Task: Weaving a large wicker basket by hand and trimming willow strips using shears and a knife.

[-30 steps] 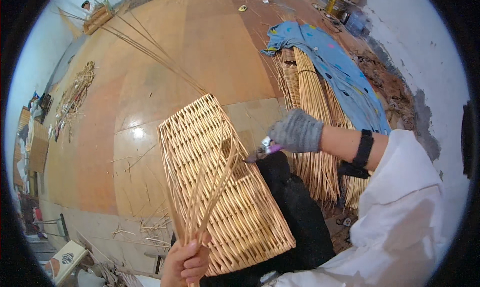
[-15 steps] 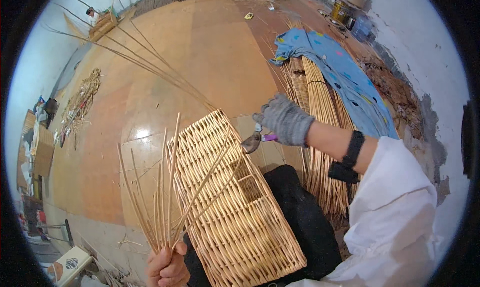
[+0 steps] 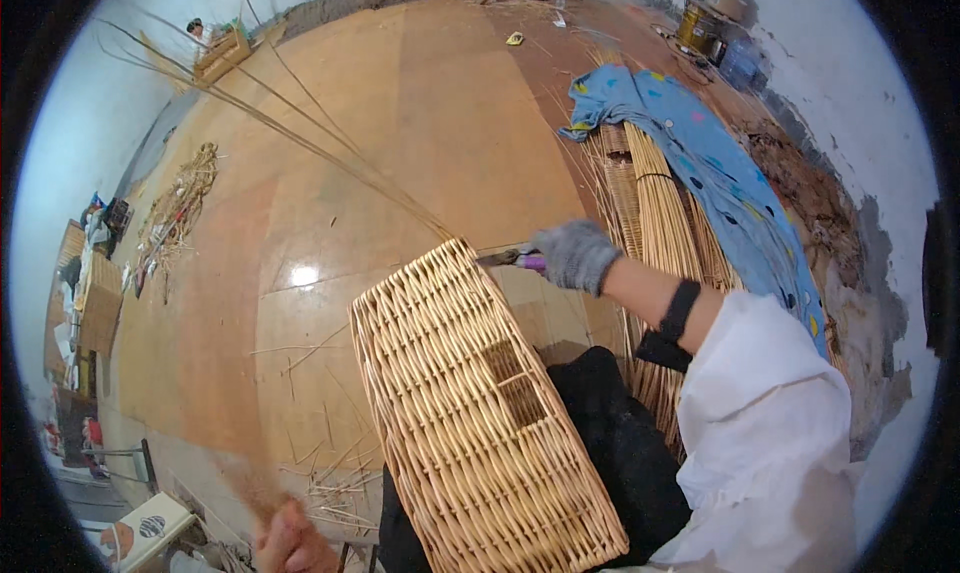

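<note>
A woven wicker panel [image 3: 470, 403] with a rectangular gap near its right edge lies tilted across my lap. At its far right corner are the blades of purple-handled pruning shears [image 3: 515, 259], gripped by my right hand [image 3: 577, 255] in a grey knit glove. Long thin rods [image 3: 300, 143] stretch from the panel's far corner toward the upper left. Down at the lower left, my bare left hand [image 3: 292, 541] is closed around a bundle of wicker sticks [image 3: 255, 488], smeared by motion.
Loose cut sticks [image 3: 340, 493] litter the floor left of the panel. Rod bundles [image 3: 665, 193] lie on the right, partly under a blue patterned cloth [image 3: 700, 163]. A scrap pile [image 3: 175, 213] is at the left. Far left, a person [image 3: 197, 31] is near a wooden item.
My left hand has moved left and down with the sticks, away from the panel. My right hand brought the shears toward the panel's far corner.
</note>
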`<state>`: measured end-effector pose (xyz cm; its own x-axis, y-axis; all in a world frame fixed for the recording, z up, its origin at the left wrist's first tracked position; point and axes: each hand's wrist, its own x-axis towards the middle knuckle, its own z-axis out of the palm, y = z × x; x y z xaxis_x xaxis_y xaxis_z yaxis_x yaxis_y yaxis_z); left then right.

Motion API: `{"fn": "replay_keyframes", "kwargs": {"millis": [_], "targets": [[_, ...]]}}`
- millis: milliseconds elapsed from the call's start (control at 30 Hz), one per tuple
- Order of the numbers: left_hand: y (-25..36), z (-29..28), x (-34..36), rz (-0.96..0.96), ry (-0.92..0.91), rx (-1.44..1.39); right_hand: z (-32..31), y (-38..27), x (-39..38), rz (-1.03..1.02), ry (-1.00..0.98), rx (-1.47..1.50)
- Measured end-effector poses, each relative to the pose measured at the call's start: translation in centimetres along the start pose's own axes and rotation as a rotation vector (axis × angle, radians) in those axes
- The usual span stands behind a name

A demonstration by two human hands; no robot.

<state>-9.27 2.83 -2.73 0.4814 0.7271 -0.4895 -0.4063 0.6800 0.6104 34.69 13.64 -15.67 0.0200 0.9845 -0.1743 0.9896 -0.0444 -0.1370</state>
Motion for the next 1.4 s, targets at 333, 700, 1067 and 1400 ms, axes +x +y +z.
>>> {"fn": "replay_keyframes", "kwargs": {"millis": [333,700,1067,1400], "targets": [[-2.0,8.8,0.5,0.748,0.140,0.953,10.4,-6.0,-6.5,0.322,-0.334,2.139],[4.4,9.5,-1.5,-0.129,-0.059,1.712,6.5,-12.3,-22.0,-0.342,0.277,1.566],[-21.3,9.6,-12.7,-0.386,-0.289,0.203,6.7,-1.8,-34.1,-0.411,0.198,1.160],[-18.3,12.5,-11.6,-0.198,-0.100,0.623,8.2,-1.6,-41.0,0.569,0.665,0.476]]}}
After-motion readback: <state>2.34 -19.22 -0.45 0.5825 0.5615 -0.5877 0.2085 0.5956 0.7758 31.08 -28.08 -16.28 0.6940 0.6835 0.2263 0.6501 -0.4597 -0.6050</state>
